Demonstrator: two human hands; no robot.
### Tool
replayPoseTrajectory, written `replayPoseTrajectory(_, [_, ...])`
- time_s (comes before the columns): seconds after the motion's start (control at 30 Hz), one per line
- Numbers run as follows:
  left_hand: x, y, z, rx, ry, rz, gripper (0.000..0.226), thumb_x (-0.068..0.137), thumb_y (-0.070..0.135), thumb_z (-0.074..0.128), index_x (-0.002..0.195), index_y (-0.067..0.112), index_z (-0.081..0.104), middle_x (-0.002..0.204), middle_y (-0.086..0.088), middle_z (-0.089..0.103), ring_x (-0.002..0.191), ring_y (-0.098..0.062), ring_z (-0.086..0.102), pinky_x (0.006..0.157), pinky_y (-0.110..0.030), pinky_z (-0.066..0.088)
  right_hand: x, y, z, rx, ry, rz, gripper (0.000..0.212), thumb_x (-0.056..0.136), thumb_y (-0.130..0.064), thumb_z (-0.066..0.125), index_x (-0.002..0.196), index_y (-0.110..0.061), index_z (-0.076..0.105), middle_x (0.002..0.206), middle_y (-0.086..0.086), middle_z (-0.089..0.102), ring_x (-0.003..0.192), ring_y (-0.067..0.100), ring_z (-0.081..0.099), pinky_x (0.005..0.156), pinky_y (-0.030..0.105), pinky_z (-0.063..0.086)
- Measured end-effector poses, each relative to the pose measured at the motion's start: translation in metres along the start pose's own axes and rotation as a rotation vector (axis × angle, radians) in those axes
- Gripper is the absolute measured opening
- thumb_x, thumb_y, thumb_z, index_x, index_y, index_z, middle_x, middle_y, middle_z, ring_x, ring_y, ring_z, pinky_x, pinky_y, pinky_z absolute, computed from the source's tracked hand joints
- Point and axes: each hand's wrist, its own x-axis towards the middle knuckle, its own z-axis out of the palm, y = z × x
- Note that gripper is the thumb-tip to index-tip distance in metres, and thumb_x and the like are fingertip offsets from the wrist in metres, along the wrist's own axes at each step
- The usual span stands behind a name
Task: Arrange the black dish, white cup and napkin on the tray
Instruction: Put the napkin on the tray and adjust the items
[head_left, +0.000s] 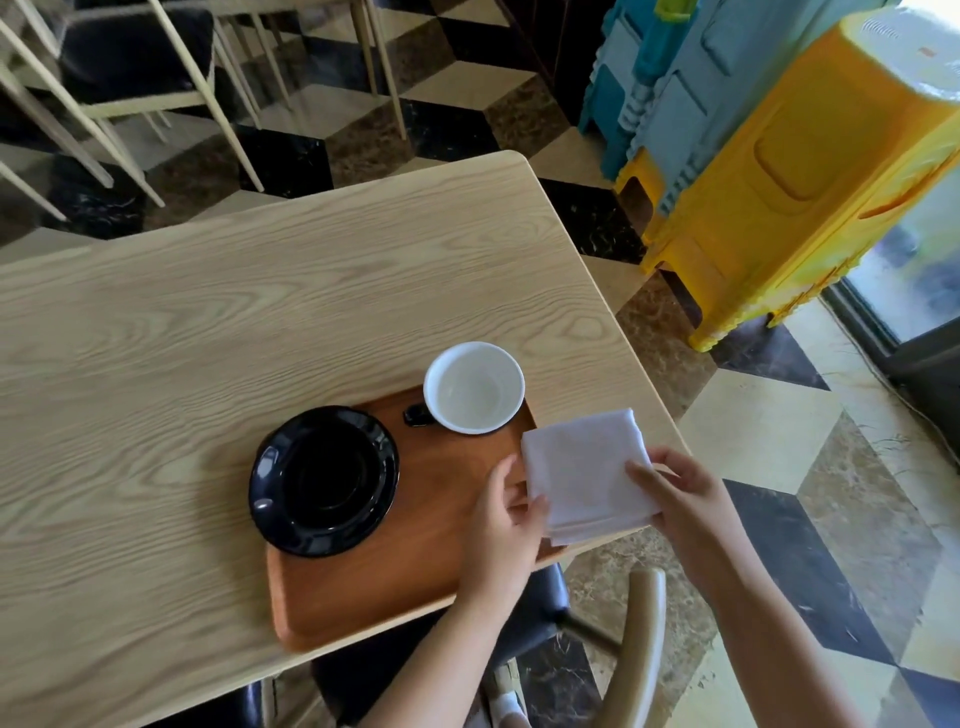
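Observation:
A brown wooden tray (395, 587) lies at the near right edge of the table. The black dish (323, 480) rests on the tray's left part, overhanging its left rim. The white cup (474, 387), empty and upright with a black handle, stands at the tray's far corner. A folded white napkin (587, 475) is held above the tray's right end. My left hand (506, 525) grips its lower left edge. My right hand (680, 499) pinches its right side.
The light wooden table (208, 312) stretches left and away. A chair with a black seat and a curved wooden back (641, 639) stands just below the tray. Stacked yellow and blue plastic stools (779, 156) stand at the right. More chairs (130, 78) stand beyond the table.

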Motion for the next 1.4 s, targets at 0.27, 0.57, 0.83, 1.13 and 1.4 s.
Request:
replayPoseTrajectory(0.27, [-0.017,-0.007,-0.044,-0.283,0.031,-0.228,0.051,0.089,0.010,0.057,0.133,0.023,0.035,0.122,-0.002,0.061,0.103,-0.013,0.062,0.087,-0.029,0.052,-0.015,0.010,0.039,0.154,-0.230,0.062,0.014,0.088,-0.010,0.058,0.084,-0.017,0.070,0.075,0.005,0.074,0.068,0.015,0.067,0.057,0.020,0.054])
replayPoseTrajectory(0.57, [-0.031,-0.012,-0.070,0.305,0.117,0.158,0.053,0.083,-0.001,0.060,0.128,0.024,0.046,0.126,0.007,0.052,0.115,0.000,0.050,0.098,-0.012,0.039,-0.011,0.021,0.064,-0.564,-0.162,-0.166,0.052,0.083,0.002,0.057,0.122,-0.032,0.048,0.093,-0.006,0.063,0.084,0.011,0.062,0.076,0.030,0.052])
replayPoseTrajectory(0.83, [-0.027,-0.032,-0.068,0.783,0.098,0.321,0.044,0.085,0.008,0.062,0.127,0.017,0.054,0.114,-0.008,0.056,0.102,-0.019,0.052,0.089,-0.020,0.043,-0.005,0.037,0.065,-0.908,-0.150,-0.329,0.042,0.082,0.004,0.056,0.117,-0.019,0.062,0.098,-0.006,0.053,0.078,0.011,0.051,0.073,0.019,0.040])
replayPoseTrajectory(1.13, [-0.026,-0.051,-0.074,1.045,-0.017,0.506,0.043,0.082,0.007,0.066,0.124,0.013,0.058,0.148,-0.023,0.030,0.136,-0.033,0.031,0.108,-0.040,0.032,-0.011,0.053,0.057,-1.407,-0.230,-0.716,0.044,0.086,-0.029,0.061,0.129,-0.019,0.054,0.142,0.011,0.045,0.132,0.034,0.039,0.105,0.053,0.032])
replayPoseTrajectory(1.4, [-0.032,-0.058,-0.075,1.087,0.000,0.520,0.042,0.082,0.018,0.068,0.123,0.014,0.059,0.145,-0.020,0.038,0.129,-0.029,0.044,0.097,-0.035,0.048,-0.003,0.049,0.053,-1.454,-0.314,-0.752,0.048,0.088,-0.036,0.034,0.127,-0.020,0.056,0.139,0.007,0.050,0.130,0.028,0.041,0.101,0.053,0.037])
